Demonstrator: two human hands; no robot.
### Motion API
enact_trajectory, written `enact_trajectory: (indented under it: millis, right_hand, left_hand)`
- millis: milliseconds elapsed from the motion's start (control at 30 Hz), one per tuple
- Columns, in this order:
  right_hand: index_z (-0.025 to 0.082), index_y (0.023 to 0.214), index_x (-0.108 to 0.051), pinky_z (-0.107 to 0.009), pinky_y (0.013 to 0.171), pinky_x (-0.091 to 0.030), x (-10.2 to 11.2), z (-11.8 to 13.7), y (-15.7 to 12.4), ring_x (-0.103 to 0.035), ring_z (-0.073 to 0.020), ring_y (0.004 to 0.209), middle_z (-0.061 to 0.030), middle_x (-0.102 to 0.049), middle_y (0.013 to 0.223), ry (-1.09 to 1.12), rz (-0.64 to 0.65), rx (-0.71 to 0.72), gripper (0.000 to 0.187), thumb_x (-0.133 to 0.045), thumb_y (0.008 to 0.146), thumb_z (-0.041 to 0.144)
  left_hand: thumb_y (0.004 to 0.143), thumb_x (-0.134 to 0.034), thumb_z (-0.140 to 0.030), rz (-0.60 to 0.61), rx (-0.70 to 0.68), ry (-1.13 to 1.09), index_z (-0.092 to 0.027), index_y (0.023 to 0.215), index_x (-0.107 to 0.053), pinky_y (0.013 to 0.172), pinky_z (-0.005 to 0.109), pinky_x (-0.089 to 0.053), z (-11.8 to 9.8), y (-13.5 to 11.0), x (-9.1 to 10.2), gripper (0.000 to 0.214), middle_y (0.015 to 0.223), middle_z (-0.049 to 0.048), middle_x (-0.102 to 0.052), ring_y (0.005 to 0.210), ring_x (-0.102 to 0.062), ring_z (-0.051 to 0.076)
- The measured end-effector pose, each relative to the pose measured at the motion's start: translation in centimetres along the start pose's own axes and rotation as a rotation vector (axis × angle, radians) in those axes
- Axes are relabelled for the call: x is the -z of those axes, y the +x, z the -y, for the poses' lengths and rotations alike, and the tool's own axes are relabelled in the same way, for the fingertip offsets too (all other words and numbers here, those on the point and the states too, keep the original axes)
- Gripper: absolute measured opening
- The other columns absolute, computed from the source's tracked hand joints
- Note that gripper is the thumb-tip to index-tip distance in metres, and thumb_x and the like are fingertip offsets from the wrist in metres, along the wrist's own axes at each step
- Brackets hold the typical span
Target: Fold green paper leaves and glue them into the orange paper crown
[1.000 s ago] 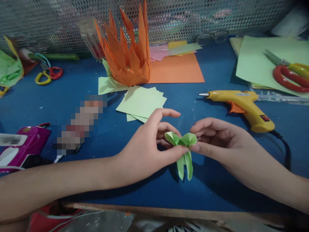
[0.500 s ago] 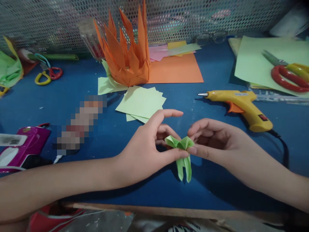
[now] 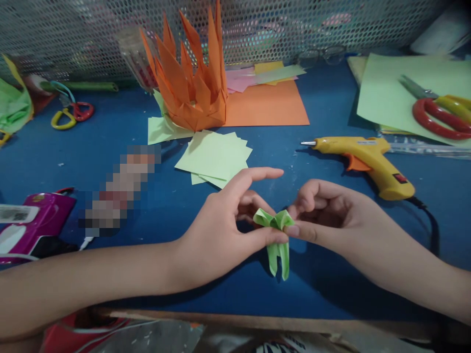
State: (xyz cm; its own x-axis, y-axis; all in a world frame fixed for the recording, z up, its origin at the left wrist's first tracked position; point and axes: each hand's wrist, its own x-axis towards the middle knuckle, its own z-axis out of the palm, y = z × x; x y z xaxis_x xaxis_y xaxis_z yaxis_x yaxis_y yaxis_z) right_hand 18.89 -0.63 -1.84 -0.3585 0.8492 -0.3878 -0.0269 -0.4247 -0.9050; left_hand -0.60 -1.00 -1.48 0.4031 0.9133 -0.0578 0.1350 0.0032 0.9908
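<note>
Through head view, I have green folded-paper piece [image 3: 272, 252] pinched between both hands over counter [image 3: 121, 117], near front edge, two prongs downward. Left hand [image 3: 217, 235]: thumb across its middle, fingers closed on paper, index stretched out free. Right hand [image 3: 342, 220]: thumb and index shut on its right side, other fingers curled. Beyond: pale-green paper squares [image 3: 215, 154], then spiky orange origami [image 3: 198, 108]. Yellow glue gun [image 3: 371, 152] past right hand, nozzle leftward.

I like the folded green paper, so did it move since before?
Yes, a little: the folded green paper sits lower in the view now, closer to the table's front edge.
</note>
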Motion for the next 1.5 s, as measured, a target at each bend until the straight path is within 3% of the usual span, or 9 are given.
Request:
enact_trajectory:
  millis: [233,567,700,933,1167,1333,1500]
  right_hand:
    - [0.022,0.069,-0.038,-0.022,0.058,-0.048,-0.1,-0.1,0.2,-0.063,-0.0121,0.062,0.0032,-0.070,0.070,0.004,-0.005,0.026,0.048,-0.085,0.062,0.020]
    - [0.021,0.068,-0.037,-0.019,0.058,-0.048,0.2,0.0,0.4,-0.061,-0.0090,0.063,0.0080,-0.064,0.066,0.021,-0.017,0.019,0.049,-0.086,0.063,0.022]
    - [0.022,0.068,-0.037,-0.022,0.057,-0.050,0.6,-0.2,0.5,-0.063,-0.0126,0.066,0.0058,-0.065,0.069,-0.010,-0.023,0.052,0.050,-0.086,0.063,0.027]
    - [0.021,0.068,-0.046,-0.018,0.063,-0.050,0.1,-0.4,0.3,-0.062,-0.0080,0.065,0.0072,-0.065,0.069,0.064,0.029,0.042,0.039,-0.084,0.065,0.017]
    - [0.020,0.067,-0.048,-0.016,0.062,-0.051,-0.4,-0.1,0.2,-0.061,-0.0066,0.063,0.0074,-0.066,0.069,0.063,0.039,0.038,0.037,-0.085,0.064,0.017]
    - [0.022,0.068,-0.045,-0.026,0.062,-0.054,-0.6,0.0,0.0,-0.062,-0.0131,0.066,0.0022,-0.065,0.069,-0.086,-0.024,0.044,0.045,-0.086,0.062,0.040]
    - [0.023,0.073,-0.043,-0.030,0.061,-0.053,-1.0,-0.2,0.1,-0.062,-0.0172,0.068,-0.0004,-0.063,0.069,-0.184,-0.133,0.098,0.055,-0.081,0.059,0.060]
  left_hand:
    - [0.074,-0.078,-0.013,-0.008,0.003,-0.007,-0.026,0.128,-0.052,0.071,0.021,-0.059,-0.1,0.0,-0.1,0.061,0.075,-0.0053,-0.065,0.073,-0.069,0.012]
    - [0.077,-0.072,-0.013,0.012,0.105,-0.120,-0.024,0.127,-0.050,0.079,0.024,-0.060,-0.6,0.2,0.1,0.056,0.082,-0.0025,-0.066,0.079,-0.071,0.013]
    - [0.076,-0.069,-0.011,0.006,0.131,-0.158,-0.022,0.125,-0.050,0.076,0.023,-0.060,-0.7,0.4,0.1,0.054,0.085,-0.0011,-0.067,0.078,-0.070,0.013]
    - [0.069,-0.068,-0.006,0.012,0.213,-0.195,-0.020,0.114,-0.051,0.064,0.018,-0.055,-0.8,0.6,0.0,0.050,0.079,-0.0041,-0.062,0.066,-0.063,0.008]
    - [0.074,-0.069,-0.014,0.029,0.174,-0.114,-0.022,0.109,-0.050,0.062,0.018,-0.050,-0.8,0.4,0.0,0.041,0.076,-0.0050,-0.060,0.065,-0.057,0.007]
    - [0.077,-0.065,-0.011,0.012,0.106,-0.092,-0.023,0.099,-0.045,0.058,0.016,-0.045,-0.8,0.1,-0.1,0.032,0.075,-0.0062,-0.059,0.062,-0.052,0.006]
    - [0.078,-0.064,-0.010,-0.013,0.129,-0.081,-0.024,0.095,-0.041,0.060,0.015,-0.044,-0.9,-0.1,-0.3,0.032,0.074,-0.0074,-0.059,0.063,-0.051,0.006]
